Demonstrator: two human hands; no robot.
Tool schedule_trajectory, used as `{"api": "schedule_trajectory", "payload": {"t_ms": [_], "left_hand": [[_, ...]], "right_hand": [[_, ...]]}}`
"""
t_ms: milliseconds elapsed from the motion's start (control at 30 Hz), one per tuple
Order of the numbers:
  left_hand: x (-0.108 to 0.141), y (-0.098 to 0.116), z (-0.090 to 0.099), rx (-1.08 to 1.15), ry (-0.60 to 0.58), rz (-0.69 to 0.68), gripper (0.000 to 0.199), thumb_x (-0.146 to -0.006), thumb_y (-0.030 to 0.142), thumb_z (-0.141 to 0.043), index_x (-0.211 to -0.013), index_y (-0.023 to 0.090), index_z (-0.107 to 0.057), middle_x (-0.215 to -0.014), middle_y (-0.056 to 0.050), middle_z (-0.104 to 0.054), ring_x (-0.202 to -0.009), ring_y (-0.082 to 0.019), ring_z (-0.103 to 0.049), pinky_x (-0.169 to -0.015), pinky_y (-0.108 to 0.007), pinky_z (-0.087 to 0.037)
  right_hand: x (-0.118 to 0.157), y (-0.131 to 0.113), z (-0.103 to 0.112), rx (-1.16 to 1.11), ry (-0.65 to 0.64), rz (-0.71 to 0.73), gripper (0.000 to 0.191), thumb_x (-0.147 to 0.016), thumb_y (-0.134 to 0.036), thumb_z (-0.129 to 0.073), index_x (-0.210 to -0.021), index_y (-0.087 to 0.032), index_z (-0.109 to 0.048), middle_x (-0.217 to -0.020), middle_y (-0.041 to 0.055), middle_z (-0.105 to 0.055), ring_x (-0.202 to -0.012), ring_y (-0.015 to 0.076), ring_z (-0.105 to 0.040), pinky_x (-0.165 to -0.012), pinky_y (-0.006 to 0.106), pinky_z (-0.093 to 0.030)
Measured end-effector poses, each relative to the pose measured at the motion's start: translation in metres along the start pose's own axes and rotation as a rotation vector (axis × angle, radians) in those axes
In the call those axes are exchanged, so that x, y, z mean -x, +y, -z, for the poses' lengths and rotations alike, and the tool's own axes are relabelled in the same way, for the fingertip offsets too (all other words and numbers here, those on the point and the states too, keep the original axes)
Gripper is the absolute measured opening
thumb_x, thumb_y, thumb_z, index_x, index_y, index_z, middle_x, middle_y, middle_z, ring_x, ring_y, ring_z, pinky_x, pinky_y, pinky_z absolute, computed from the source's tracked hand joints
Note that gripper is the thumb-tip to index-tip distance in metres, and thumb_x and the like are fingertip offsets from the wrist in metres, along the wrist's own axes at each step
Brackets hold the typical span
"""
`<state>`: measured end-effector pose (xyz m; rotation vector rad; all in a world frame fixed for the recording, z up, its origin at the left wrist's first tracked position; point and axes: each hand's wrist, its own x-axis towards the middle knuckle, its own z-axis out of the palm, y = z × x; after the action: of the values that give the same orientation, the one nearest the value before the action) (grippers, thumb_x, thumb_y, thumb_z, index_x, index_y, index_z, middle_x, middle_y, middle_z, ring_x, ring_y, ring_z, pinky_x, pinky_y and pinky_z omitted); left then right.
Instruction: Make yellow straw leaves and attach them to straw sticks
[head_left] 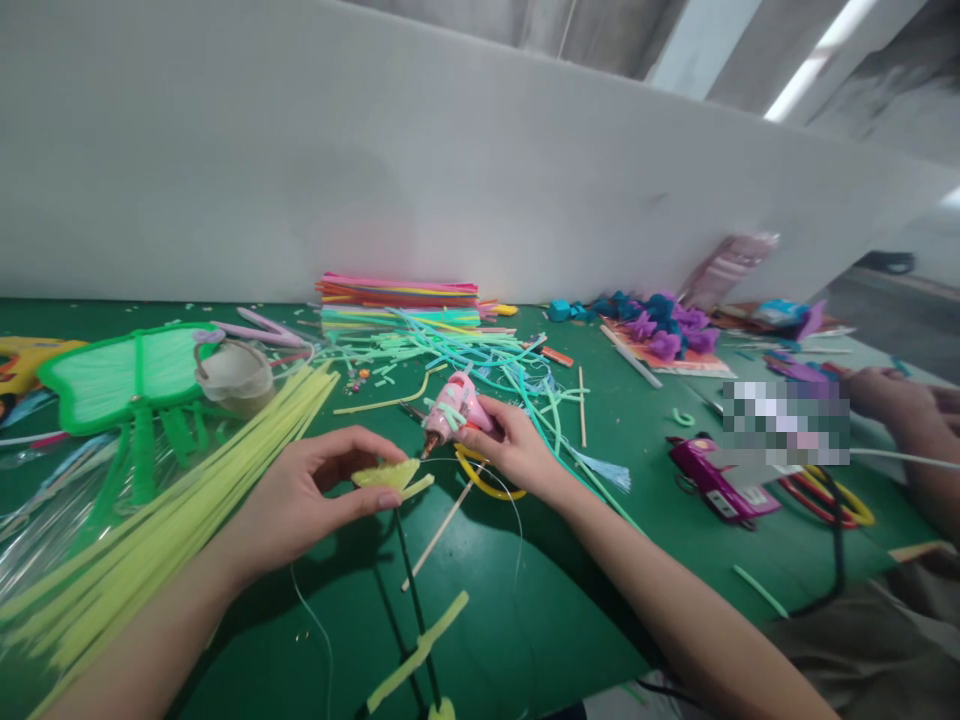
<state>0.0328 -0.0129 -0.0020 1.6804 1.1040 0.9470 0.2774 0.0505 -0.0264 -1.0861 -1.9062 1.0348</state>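
Between the thumb and fingers of my left hand [341, 485] is a yellow pipe cleaner piece [386, 473], folded into a small leaf-like shape with a short end sticking out. My right hand [517, 445] is wrapped round a pink glue gun [454, 408], its nozzle tilted down just above and right of the yellow piece. Whether the nozzle touches it, I cannot tell. A thin clear strand runs from near the nozzle past my right hand. Under my left hand a dark thin rod [411, 575] extends toward me, with a loose yellow strip [420, 650] across it.
A bundle of yellow pipe cleaners [195, 500] lies left, beside a green butterfly-shaped piece [112, 375]. Cut pipe cleaners [450, 340] are scattered behind my hands. A wooden stick [442, 530] and yellow ring [491, 480] lie nearby. On the right are a magenta case [720, 480] and another person's hand [896, 400].
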Motion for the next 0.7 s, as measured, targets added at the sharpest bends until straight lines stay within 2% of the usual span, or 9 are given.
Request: {"api": "schedule_trajectory", "payload": {"t_ms": [700], "left_hand": [[0.0000, -0.0001, 0.0004, -0.007, 0.001, 0.000, 0.026, -0.072, 0.030, -0.077, -0.095, 0.024, -0.068, -0.097, -0.002, -0.069, -0.095, -0.018, -0.063, -0.087, -0.027, -0.052]], "right_hand": [[-0.0011, 0.0021, 0.0006, -0.003, -0.017, -0.001, 0.033, -0.079, -0.048, -0.061, -0.082, -0.016, -0.054, -0.065, -0.0047, -0.037, -0.058, 0.0098, -0.030, -0.052, 0.023, -0.023]]}}
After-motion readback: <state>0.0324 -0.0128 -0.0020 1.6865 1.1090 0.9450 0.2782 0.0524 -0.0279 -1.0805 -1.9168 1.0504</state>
